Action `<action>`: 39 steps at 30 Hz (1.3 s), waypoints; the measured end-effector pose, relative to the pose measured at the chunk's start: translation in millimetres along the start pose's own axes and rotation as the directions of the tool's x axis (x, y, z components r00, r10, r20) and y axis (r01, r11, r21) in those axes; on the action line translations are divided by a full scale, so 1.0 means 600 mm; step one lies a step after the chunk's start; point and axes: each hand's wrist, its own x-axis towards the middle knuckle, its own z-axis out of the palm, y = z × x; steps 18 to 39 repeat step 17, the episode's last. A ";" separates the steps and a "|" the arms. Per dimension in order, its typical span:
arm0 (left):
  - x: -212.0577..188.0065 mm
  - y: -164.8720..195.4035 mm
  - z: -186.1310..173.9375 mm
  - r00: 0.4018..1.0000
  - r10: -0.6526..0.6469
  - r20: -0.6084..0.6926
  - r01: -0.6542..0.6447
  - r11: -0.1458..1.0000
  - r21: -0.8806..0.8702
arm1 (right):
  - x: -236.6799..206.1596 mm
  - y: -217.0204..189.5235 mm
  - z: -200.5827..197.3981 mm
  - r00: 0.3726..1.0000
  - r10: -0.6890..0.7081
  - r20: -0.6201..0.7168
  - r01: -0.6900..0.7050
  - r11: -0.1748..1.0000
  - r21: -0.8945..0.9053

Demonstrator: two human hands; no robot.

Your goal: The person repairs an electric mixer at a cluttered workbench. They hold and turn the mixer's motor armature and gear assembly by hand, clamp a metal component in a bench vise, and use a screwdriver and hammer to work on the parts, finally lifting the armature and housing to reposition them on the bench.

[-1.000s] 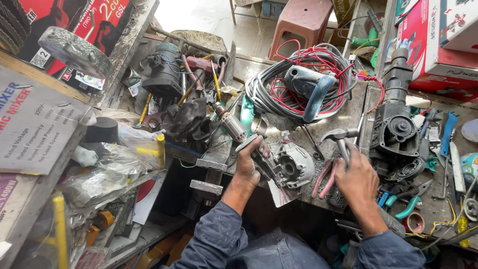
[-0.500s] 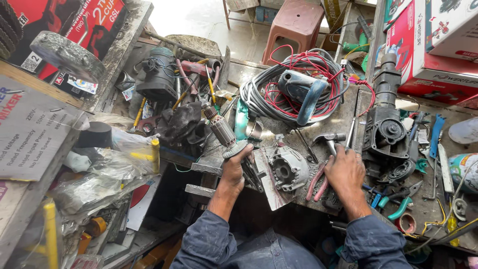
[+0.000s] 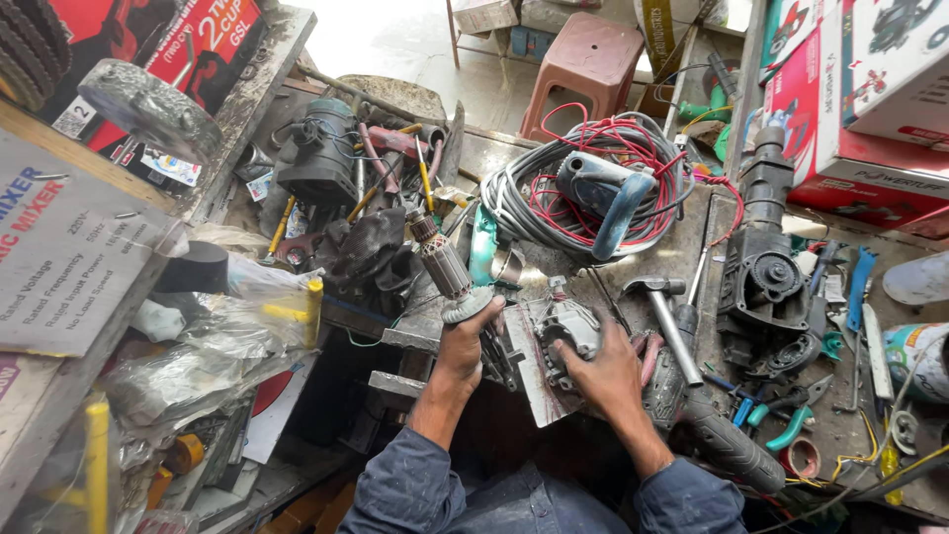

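At the near edge of the workbench (image 3: 712, 213), about midway along it, my left hand (image 3: 465, 341) is closed around the grey fan end of a motor armature (image 3: 447, 269), whose copper-wound body slants up and away from me toward the far left. Just right of it, my right hand (image 3: 603, 371) lies on a grey metal gear housing (image 3: 563, 326), fingers curled over its near rim and pressing it down; whether they clamp it fully I cannot tell. Hand and housing sit on a pale sheet (image 3: 529, 386) that hangs over the bench edge.

Right of the housing, a hammer (image 3: 667, 316) lies with its head pointing away from me and its black ribbed handle running toward the near right corner. Beyond my hands, a coil of grey and red cable (image 3: 593, 178) surrounds a blue power-tool handle (image 3: 603, 193). Toward the right edge stands a dark rotary-hammer body (image 3: 766, 267), with blue and green hand tools (image 3: 791, 425) scattered near it. A white tin (image 3: 914, 356) at the right edge is open, its contents not clear to me.

At the far left corner, a black motor (image 3: 321, 153) rests among screwdrivers. Off the bench to my left, clear plastic bags (image 3: 227, 326) hold small parts I cannot make out. A reddish plastic stool (image 3: 583, 59) stands on the floor beyond the bench.
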 end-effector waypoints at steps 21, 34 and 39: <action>0.008 -0.059 -0.004 1.000 0.022 0.007 -0.022 0.999 0.033 | 0.079 -0.017 -0.221 0.955 0.012 -0.297 -0.059 0.987 -0.152; 0.008 -0.059 -0.004 1.000 0.022 0.007 -0.022 0.999 0.033 | 0.079 -0.017 -0.221 0.955 0.012 -0.297 -0.059 0.987 -0.152; 0.008 -0.059 -0.004 1.000 0.022 0.007 -0.022 0.999 0.033 | 0.079 -0.017 -0.221 0.955 0.012 -0.297 -0.059 0.987 -0.152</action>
